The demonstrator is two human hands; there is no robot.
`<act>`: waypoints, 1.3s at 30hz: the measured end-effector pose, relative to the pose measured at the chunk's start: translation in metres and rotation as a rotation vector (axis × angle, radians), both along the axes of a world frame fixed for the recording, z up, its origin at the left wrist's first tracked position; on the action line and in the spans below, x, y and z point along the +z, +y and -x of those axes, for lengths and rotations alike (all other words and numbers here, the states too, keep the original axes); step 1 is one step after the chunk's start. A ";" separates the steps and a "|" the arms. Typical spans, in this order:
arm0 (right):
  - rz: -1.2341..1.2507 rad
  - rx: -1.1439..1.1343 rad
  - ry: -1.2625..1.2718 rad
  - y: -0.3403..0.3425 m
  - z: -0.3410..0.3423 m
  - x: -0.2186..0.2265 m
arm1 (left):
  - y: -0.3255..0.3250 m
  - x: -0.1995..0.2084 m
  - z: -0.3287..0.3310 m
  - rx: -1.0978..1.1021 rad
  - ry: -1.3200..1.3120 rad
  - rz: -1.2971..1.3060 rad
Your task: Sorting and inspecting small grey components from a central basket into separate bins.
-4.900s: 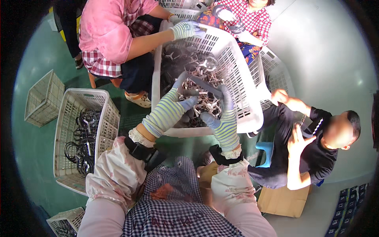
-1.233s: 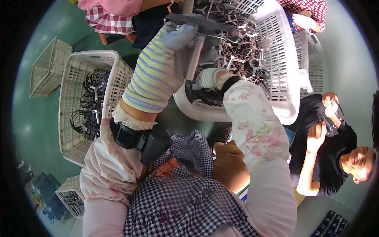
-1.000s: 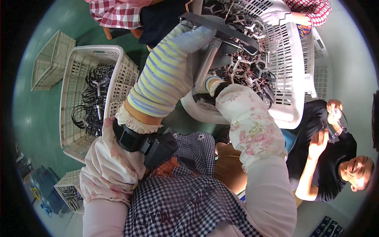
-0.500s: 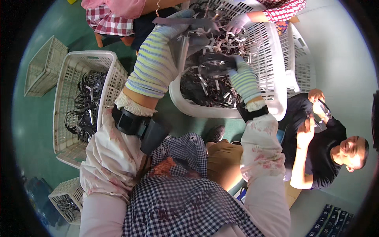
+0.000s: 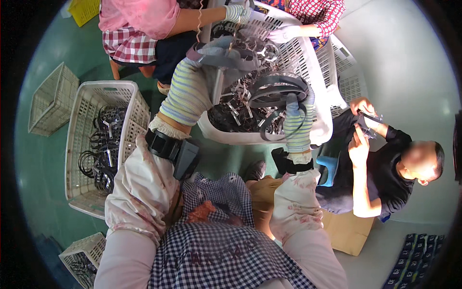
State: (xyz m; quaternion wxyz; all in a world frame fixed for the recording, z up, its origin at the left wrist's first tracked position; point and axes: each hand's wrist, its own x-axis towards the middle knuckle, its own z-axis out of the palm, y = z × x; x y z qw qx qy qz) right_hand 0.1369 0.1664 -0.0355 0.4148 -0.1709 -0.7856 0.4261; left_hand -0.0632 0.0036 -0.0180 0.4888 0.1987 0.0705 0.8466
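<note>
Both my hands wear striped knit gloves and are over a large white plastic basket [image 5: 315, 113] piled with black straps [image 5: 226, 118] and silvery metal clips. My right hand [image 5: 298, 115] is closed on a bundle of looped black bands [image 5: 274, 91], raised above the pile; one thin loop hangs lower beside the glove. My left hand [image 5: 214, 50], blurred, grips a dark grey strap [image 5: 228, 61] at the basket's left side. A pale metal-looking bar [image 5: 218, 86] shows below that hand; I cannot tell whether the hand touches it.
At left stands another white basket [image 5: 74, 168] of black bands, with an empty crate [image 5: 53, 98] behind it. Two co-workers' gloved hands [image 5: 238, 13] [image 5: 284, 34] reach over the far end of the big basket. A seated person [image 5: 380, 168] handles a dark piece at right.
My right hand has lifted the looped bands higher above the pile, and they now fan out. The left hand stays near the basket's left side. A co-worker's gloved hand has come into view.
</note>
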 end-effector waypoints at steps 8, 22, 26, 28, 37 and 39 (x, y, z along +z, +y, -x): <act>0.158 0.090 0.056 -0.010 0.005 -0.016 | 0.007 -0.007 -0.009 -0.128 0.240 0.059; 0.363 -0.037 0.020 -0.003 -0.002 -0.028 | 0.011 -0.015 -0.026 -0.216 -0.176 -0.029; 0.342 -0.112 -0.053 -0.014 -0.006 -0.019 | 0.009 -0.008 -0.028 -0.196 -0.087 -0.078; 0.353 -0.038 0.106 -0.012 -0.006 -0.017 | 0.012 -0.004 -0.032 -0.164 -0.053 -0.110; 0.648 -0.100 0.104 -0.012 -0.001 0.000 | 0.003 0.005 -0.016 -0.054 -0.113 -0.016; 0.614 -0.059 0.145 -0.016 0.002 0.002 | 0.002 0.007 -0.020 -0.031 -0.074 -0.029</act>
